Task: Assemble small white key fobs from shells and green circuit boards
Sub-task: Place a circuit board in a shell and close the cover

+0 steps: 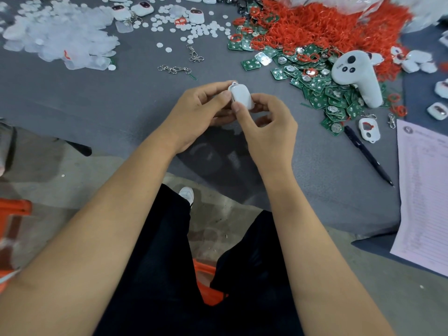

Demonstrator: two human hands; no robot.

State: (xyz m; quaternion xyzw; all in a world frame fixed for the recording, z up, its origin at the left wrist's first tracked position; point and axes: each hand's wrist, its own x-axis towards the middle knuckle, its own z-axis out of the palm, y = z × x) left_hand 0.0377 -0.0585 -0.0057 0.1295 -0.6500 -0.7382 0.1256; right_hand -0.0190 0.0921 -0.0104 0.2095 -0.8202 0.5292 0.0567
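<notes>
A small white key fob (pixel 241 96) is held above the grey table (pixel 101 103), its smooth back toward me. My left hand (pixel 201 112) pinches its left edge with thumb and fingers. My right hand (pixel 264 127) grips its lower right side, thumb pressed on the shell. A heap of green circuit boards (pixel 322 88) lies to the right. An open white shell (pixel 369 129) sits beside a black pen. Finished fobs (pixel 143 8) lie at the far edge.
Red rubber rings (pixel 327 23) pile up at the back right. Clear plastic pieces (pixel 58 37) and white discs (pixel 201 29) cover the back left. Metal key chains (pixel 174 69) lie mid-table. A white controller (pixel 356 76) rests on the boards. A black pen (pixel 368 155) and a printed sheet (pixel 424 190) lie right.
</notes>
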